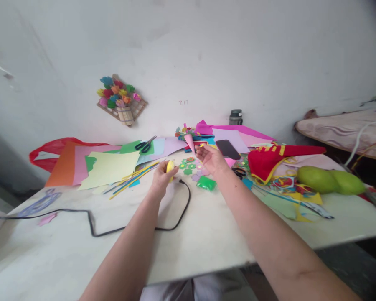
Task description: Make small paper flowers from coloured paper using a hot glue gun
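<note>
Paper sheets (109, 171) lie at the left rear of the table (65, 255); scissors (146, 145) rest on them. Flower cut-outs (188, 171) lie centrally, with the packet (206, 183) in front and the phone (228, 149) behind, both to the right.

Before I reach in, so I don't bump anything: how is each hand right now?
Left hand: closed, holding a yellow object.
Right hand: partly curled, with a small yellow bit at it; whether it grips that cannot be told.
</note>
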A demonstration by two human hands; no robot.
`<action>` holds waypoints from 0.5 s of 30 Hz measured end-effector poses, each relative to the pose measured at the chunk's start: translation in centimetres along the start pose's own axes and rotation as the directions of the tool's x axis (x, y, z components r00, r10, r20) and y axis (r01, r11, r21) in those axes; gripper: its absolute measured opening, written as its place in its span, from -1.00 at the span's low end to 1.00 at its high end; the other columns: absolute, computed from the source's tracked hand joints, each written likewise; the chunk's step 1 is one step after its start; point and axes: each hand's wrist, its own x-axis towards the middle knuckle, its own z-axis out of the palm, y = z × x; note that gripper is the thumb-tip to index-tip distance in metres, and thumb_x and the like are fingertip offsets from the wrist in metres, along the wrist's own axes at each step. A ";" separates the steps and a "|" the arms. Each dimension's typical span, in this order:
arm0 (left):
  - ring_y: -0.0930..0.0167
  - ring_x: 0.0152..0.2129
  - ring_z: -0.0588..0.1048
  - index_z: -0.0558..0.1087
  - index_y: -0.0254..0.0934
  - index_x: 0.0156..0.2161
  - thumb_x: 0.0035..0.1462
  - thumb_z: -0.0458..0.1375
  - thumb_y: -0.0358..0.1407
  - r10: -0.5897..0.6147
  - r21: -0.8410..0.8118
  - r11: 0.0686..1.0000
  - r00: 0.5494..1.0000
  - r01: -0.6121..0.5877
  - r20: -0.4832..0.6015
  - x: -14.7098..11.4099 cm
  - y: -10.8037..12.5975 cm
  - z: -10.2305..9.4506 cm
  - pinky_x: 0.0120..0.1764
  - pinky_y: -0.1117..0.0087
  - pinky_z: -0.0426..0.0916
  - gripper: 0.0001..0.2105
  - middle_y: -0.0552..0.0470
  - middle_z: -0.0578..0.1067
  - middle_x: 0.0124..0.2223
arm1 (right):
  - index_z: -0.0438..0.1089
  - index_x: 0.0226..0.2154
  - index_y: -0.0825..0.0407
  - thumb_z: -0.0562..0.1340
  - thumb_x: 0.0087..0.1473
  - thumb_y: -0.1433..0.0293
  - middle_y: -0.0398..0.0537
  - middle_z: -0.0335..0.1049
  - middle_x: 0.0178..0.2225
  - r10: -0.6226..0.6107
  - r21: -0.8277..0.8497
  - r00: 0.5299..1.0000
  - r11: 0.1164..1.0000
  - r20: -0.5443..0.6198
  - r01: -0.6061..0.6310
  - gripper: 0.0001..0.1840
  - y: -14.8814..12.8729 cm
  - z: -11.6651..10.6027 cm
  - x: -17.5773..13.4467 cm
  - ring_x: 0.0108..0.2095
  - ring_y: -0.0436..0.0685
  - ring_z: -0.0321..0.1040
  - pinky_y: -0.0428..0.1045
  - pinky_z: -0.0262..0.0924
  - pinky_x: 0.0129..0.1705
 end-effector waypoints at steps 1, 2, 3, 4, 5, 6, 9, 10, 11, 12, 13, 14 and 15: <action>0.48 -0.49 0.36 0.30 -0.29 -0.20 -0.26 0.24 -0.18 -0.006 -0.019 1.000 1.000 0.007 0.020 0.0 0.0 0.0 -0.48 0.47 0.30 -0.55 0.06 0.38 -0.35 | 0.30 -0.49 0.12 0.12 -0.02 0.50 -0.05 0.43 -0.52 -0.014 0.032 1.000 0.999 0.004 0.014 -0.92 -0.2 0.0 0.0 -0.51 -0.03 0.36 -0.10 0.32 -0.40; 0.47 -0.47 0.37 0.30 -0.28 -0.18 -0.26 0.24 -0.19 -0.014 -0.032 0.999 0.999 0.015 0.040 -0.1 0.0 0.1 -0.48 0.46 0.31 -0.54 0.05 0.38 -0.33 | 0.29 -0.48 0.11 0.12 -0.02 0.49 -0.04 0.44 -0.48 -0.022 0.055 0.999 0.998 0.028 0.021 -0.93 -0.3 0.2 -0.1 -0.47 -0.02 0.38 -0.09 0.33 -0.34; 0.47 -0.47 0.38 0.29 -0.28 -0.16 -0.25 0.24 -0.20 -0.022 -0.040 0.999 0.998 0.024 0.062 -0.1 0.0 0.1 -0.47 0.46 0.32 -0.52 0.04 0.39 -0.32 | 0.29 -0.48 0.10 0.13 -0.02 0.48 -0.03 0.45 -0.44 -0.030 0.068 0.997 0.997 0.068 0.025 -0.94 -0.4 0.4 -0.2 -0.41 0.00 0.39 -0.06 0.32 -0.29; 0.47 -0.47 0.38 0.28 -0.28 -0.14 -0.25 0.24 -0.21 -0.031 -0.045 0.998 0.996 0.035 0.083 -0.2 0.1 0.1 -0.47 0.45 0.32 -0.51 0.03 0.39 -0.31 | 0.29 -0.47 0.10 0.13 -0.02 0.47 -0.02 0.46 -0.39 -0.034 0.072 0.992 0.997 0.118 0.026 -0.95 -0.4 0.6 -0.4 -0.35 0.02 0.39 -0.04 0.31 -0.24; 0.47 -0.48 0.39 0.27 -0.27 -0.12 -0.24 0.23 -0.21 -0.038 -0.049 0.998 0.994 0.044 0.103 -0.3 0.1 0.2 -0.48 0.45 0.33 -0.50 0.03 0.39 -0.31 | 0.29 -0.45 0.09 0.13 -0.03 0.47 -0.01 0.45 -0.34 -0.045 0.070 0.985 0.997 0.167 0.034 -0.96 -0.2 0.9 -0.5 -0.29 0.04 0.39 -0.02 0.30 -0.20; 0.48 -0.49 0.39 0.27 -0.27 -0.11 -0.24 0.23 -0.21 -0.045 -0.051 0.997 0.992 0.052 0.117 -0.3 0.1 0.2 -0.48 0.44 0.33 -0.50 0.03 0.39 -0.31 | 0.29 -0.45 0.09 0.14 -0.04 0.48 -0.01 0.45 -0.32 -0.054 0.058 0.978 0.997 0.204 0.043 -0.96 0.0 1.1 -0.5 -0.27 0.05 0.38 -0.01 0.29 -0.19; 0.51 -0.53 0.38 0.27 -0.27 -0.11 -0.24 0.23 -0.20 -0.059 -0.046 0.997 0.990 0.066 0.131 -0.4 0.2 0.2 -0.49 0.44 0.32 -0.49 0.05 0.39 -0.33 | 0.29 -0.50 0.09 0.15 -0.13 0.56 -0.04 0.45 -0.37 -0.049 -0.044 0.975 0.997 0.217 0.059 -0.92 0.7 1.3 -0.5 -0.35 0.02 0.38 -0.05 0.30 -0.27; 0.51 -0.53 0.38 0.27 -0.27 -0.11 -0.24 0.23 -0.20 -0.061 -0.041 0.997 0.990 0.067 0.127 -0.4 0.3 0.2 -0.50 0.45 0.31 -0.49 0.05 0.39 -0.33 | 0.29 -0.51 0.09 0.15 -0.17 0.59 -0.07 0.45 -0.42 -0.036 -0.093 0.980 0.994 0.197 0.055 -0.90 0.9 1.2 -0.4 -0.43 -0.01 0.37 -0.08 0.30 -0.35; 0.51 -0.53 0.38 0.26 -0.27 -0.10 -0.24 0.23 -0.20 -0.059 -0.034 0.997 0.991 0.064 0.121 -0.4 0.3 0.2 -0.50 0.46 0.30 -0.49 0.05 0.39 -0.33 | 0.29 -0.52 0.10 0.15 -0.19 0.61 -0.09 0.43 -0.48 -0.016 -0.146 0.984 0.988 0.177 0.042 -0.88 1.1 1.0 -0.3 -0.51 -0.04 0.34 -0.11 0.29 -0.44; 0.50 -0.51 0.38 0.26 -0.27 -0.10 -0.25 0.22 -0.20 -0.053 -0.026 0.998 0.992 0.056 0.112 -0.3 0.3 0.2 -0.51 0.47 0.30 -0.48 0.05 0.39 -0.32 | 0.30 -0.52 0.10 0.16 -0.20 0.62 -0.11 0.42 -0.52 0.013 -0.203 0.987 0.979 0.163 0.021 -0.87 1.2 0.9 -0.3 -0.57 -0.06 0.29 -0.14 0.25 -0.53; 0.50 -0.50 0.38 0.26 -0.27 -0.10 -0.25 0.22 -0.19 -0.043 -0.016 0.999 0.994 0.045 0.103 -0.3 0.3 0.2 -0.52 0.48 0.28 -0.48 0.05 0.39 -0.33 | 0.31 -0.51 0.11 0.17 -0.20 0.61 -0.12 0.41 -0.55 0.050 -0.262 0.986 0.965 0.159 -0.007 -0.87 1.3 0.8 -0.3 -0.62 -0.08 0.26 -0.15 0.21 -0.59; 0.49 -0.49 0.38 0.26 -0.27 -0.10 -0.25 0.22 -0.19 -0.031 -0.003 1.000 0.995 0.031 0.092 -0.3 0.3 0.2 -0.53 0.49 0.27 -0.47 0.05 0.39 -0.33 | 0.33 -0.49 0.12 0.18 -0.20 0.60 -0.11 0.40 -0.56 0.092 -0.321 0.981 0.947 0.168 -0.034 -0.89 1.3 0.8 -0.4 -0.64 -0.09 0.23 -0.16 0.19 -0.62; 0.48 -0.49 0.38 0.25 -0.27 -0.09 -0.25 0.22 -0.19 -0.018 0.011 1.000 0.997 0.017 0.077 -0.2 0.3 0.2 -0.53 0.50 0.27 -0.47 0.05 0.39 -0.34 | 0.35 -0.47 0.14 0.20 -0.19 0.58 -0.09 0.41 -0.54 0.132 -0.375 0.974 0.925 0.185 -0.054 -0.89 1.4 0.9 -0.5 -0.64 -0.09 0.23 -0.15 0.19 -0.61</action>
